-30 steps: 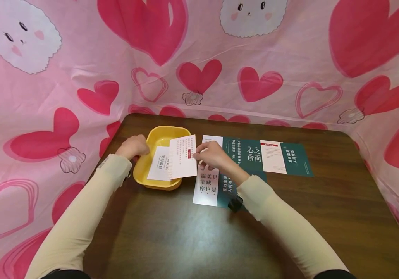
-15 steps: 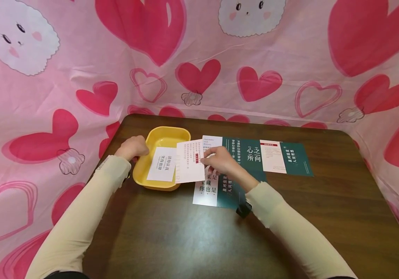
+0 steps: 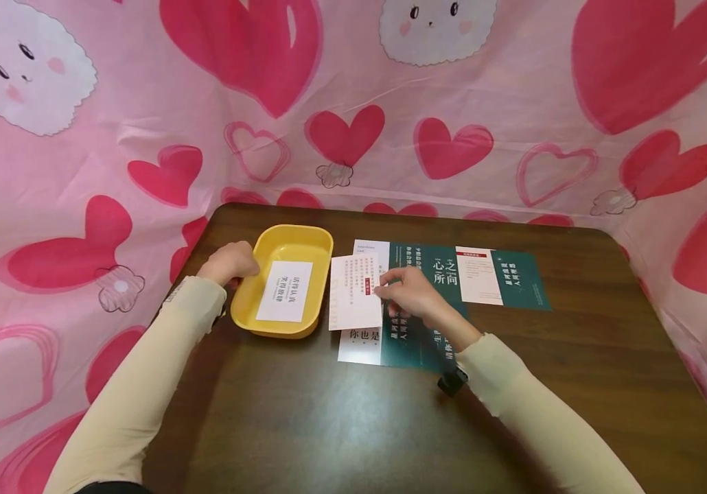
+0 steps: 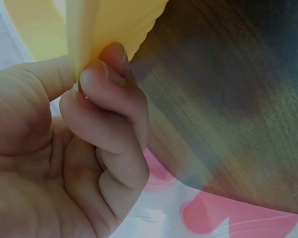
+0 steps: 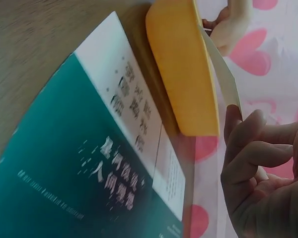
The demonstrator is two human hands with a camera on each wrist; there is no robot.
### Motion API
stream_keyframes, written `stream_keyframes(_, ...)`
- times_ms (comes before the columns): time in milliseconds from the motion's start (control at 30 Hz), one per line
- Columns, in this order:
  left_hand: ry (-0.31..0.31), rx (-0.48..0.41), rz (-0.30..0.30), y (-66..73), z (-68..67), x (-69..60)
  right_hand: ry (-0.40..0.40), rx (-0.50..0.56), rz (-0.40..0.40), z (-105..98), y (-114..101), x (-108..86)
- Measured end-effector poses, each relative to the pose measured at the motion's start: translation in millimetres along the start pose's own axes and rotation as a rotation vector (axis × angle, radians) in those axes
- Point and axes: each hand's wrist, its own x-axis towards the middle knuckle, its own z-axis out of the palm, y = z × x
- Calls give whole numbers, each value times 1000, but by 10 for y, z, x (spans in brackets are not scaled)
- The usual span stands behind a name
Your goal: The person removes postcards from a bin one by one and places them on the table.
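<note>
My left hand (image 3: 230, 263) grips the left rim of a yellow plastic tub (image 3: 296, 235). In the left wrist view, the thumb and curled fingers (image 4: 114, 106) pinch that rim from both sides. Inside the tub lies a white card (image 3: 284, 291) with dark printed characters. A second white card (image 3: 355, 292), with small text and a red label, hangs just right of the tub. My right hand (image 3: 412, 293) pinches this card by its right edge, between thumb and fingers. Edge-on, the held card (image 5: 223, 74) appears thin in the right wrist view.
Green and white printed cards (image 3: 412, 343) lie side by side and partly covered under my right hand. More cards (image 3: 480, 274) continue the row to the right on the dark wooden table (image 3: 279, 412). A pink heart-patterned cloth (image 3: 353, 89) hangs behind the table.
My right hand has moved right with the pinched card, from above the tub to over the row of cards. The card in the tub now shows fully. My left hand keeps its grip.
</note>
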Motion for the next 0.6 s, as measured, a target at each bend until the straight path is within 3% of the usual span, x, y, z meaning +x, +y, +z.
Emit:
stream_keyframes(367,5,30,-1,-16,9,-8,40,18,52,-149,229,-109)
stream_keyframes(600,-6,4,-22,19,23,-39,54,-2,74,-290,360,-186)
